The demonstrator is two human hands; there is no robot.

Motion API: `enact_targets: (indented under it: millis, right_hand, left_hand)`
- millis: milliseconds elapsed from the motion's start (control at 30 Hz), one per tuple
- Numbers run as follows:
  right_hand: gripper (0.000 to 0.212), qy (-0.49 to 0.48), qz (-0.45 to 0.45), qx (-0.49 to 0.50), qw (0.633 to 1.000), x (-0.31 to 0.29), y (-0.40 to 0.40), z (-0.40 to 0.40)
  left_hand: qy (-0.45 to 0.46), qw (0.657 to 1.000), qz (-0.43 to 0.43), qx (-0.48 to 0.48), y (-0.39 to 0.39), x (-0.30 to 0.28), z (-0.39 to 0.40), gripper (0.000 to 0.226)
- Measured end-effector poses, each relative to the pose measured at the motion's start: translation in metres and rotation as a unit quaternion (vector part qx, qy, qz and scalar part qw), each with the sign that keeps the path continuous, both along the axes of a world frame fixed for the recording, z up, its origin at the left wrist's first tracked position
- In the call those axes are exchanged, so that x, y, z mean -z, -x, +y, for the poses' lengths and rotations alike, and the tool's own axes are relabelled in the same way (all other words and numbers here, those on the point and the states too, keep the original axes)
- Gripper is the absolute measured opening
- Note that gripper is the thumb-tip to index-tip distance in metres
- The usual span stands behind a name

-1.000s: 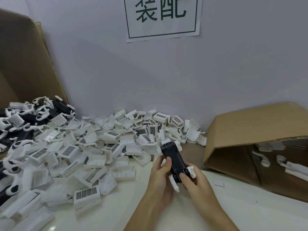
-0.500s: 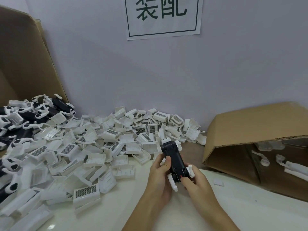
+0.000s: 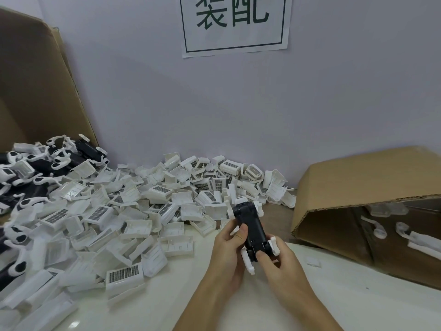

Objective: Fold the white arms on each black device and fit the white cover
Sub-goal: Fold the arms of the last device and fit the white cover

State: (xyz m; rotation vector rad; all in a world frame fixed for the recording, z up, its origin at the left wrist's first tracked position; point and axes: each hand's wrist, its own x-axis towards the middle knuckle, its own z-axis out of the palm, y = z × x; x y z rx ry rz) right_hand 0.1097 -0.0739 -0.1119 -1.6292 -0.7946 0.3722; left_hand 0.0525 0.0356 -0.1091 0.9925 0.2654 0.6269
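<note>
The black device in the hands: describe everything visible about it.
The black device is a long, narrow body of what looks like matte plastic, held above the white table, its far end pointing toward the pile of white covers. White arms stick out at both ends, those nearest the person splayed to either side. The left hand grips its left edge, thumb on top; the right hand pinches the near end. No cover is on it.

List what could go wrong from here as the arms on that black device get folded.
1. The black device is held in the air by both hands, the left hand and right hand; a slip could drop it into the pile of white covers.
2. The near white arms stick out beside the fingers; forcing them might snap one or pinch skin.
</note>
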Motion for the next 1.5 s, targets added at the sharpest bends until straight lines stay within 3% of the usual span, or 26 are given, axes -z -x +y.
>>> enact_targets:
  millis: [300, 867, 1233, 1400, 1500]
  right_hand:
    - [0.031, 0.002, 0.050, -0.010, 0.999, -0.0026, -0.0022, -0.0016]
    - [0.023, -0.008, 0.023, 0.002, 1.000, -0.0033, 0.0000, -0.0012]
    - [0.031, 0.017, 0.039, -0.007, 0.999, -0.0021, -0.0017, -0.0015]
    - [0.029, 0.003, 0.010, -0.001, 1.000, 0.0009, -0.0019, -0.0015]
    - [0.028, 0.001, -0.007, 0.008, 1.000, 0.0026, -0.0020, -0.0010]
  left_hand:
    - [0.015, 1.000, -0.001, 0.000, 0.0008, -0.0022, -0.0019, 0.024]
    - [0.023, 1.000, -0.007, 0.000, 0.0013, -0.0040, -0.0029, 0.024]
    - [0.037, 0.999, -0.010, -0.008, 0.0016, -0.0053, -0.0034, 0.021]
    - [0.026, 1.000, -0.006, -0.006, 0.0023, -0.0058, -0.0040, 0.030]
    - [0.032, 0.999, -0.006, -0.004, 0.0030, -0.0057, -0.0030, 0.024]
